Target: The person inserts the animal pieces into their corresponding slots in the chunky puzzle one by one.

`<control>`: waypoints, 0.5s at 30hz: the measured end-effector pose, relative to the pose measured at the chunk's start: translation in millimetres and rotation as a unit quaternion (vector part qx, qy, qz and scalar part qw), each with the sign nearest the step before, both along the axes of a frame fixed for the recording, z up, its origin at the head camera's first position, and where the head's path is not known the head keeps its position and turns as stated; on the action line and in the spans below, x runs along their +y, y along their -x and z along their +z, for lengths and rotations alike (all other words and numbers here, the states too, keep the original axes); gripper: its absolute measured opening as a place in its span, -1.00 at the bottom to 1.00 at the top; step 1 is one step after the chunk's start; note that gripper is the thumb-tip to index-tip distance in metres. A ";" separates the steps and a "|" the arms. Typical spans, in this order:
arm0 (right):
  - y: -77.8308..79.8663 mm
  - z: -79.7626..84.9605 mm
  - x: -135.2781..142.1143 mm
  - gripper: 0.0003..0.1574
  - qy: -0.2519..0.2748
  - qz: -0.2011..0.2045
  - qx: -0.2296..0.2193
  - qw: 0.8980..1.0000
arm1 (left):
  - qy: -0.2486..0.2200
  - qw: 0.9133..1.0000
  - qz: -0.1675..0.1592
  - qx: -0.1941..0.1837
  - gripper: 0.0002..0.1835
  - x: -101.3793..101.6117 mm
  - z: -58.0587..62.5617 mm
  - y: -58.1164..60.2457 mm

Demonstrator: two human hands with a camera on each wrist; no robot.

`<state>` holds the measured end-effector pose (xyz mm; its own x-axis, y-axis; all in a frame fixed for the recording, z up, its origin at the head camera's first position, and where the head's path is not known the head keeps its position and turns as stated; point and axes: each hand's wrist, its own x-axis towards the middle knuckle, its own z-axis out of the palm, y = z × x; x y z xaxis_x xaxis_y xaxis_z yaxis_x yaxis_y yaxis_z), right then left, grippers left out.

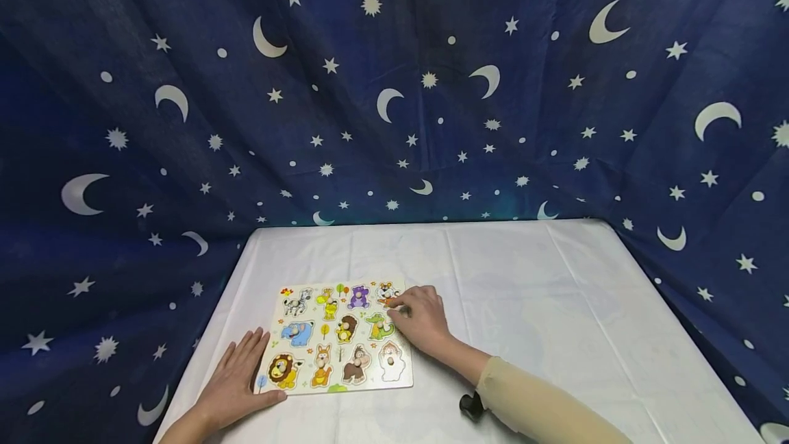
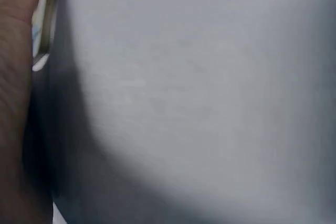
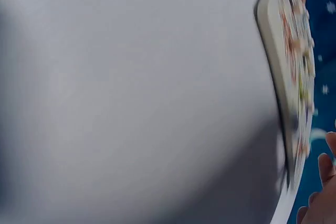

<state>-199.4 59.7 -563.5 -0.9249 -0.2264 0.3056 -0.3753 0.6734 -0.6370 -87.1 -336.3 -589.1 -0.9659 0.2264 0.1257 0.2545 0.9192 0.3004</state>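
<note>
A wooden animal knob puzzle board (image 1: pixel 333 390) lies flat on the white-covered table. My left hand (image 1: pixel 237 375) rests at its lower left corner, fingers straight, the thumb along the front edge. The right hand (image 1: pixel 422 317) is over the board's right side, loosely bent fingers by the tiger piece (image 1: pixel 387 290) and the crocodile piece (image 1: pixel 379 327). I see nothing held in it; in the right wrist view its fingers (image 3: pixel 325 166) look raised above the board. The zebra piece (image 1: pixel 297 303), elephant piece (image 1: pixel 297 333) and lion piece (image 1: pixel 283 370) sit in the board.
White cloth (image 1: pixel 524 279) covers the table. A dark blue curtain (image 1: pixel 345 108) with moons and stars hangs behind and along the sides. Beneath the right forearm is a small black object (image 1: pixel 471 406), its kind unclear.
</note>
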 end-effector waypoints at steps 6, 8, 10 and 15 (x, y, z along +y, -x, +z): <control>2.0 2.3 60.7 -0.87 0.012 -0.038 -0.031 0.999 | -0.025 0.999 0.008 -0.038 0.21 0.9 13.4 1.7; 1.9 3.4 81.6 -0.83 0.014 -0.046 -0.042 0.998 | -0.030 0.998 0.016 -0.054 0.11 1.1 18.7 3.9; 1.9 4.0 102.2 -0.79 0.011 -0.052 -0.041 0.998 | -0.029 0.997 0.025 -0.070 0.00 1.3 24.8 7.6; 2.4 1.1 149.2 -0.70 -0.025 -0.073 -0.016 0.997 | -0.013 0.994 0.036 -0.106 -0.18 1.8 42.1 19.2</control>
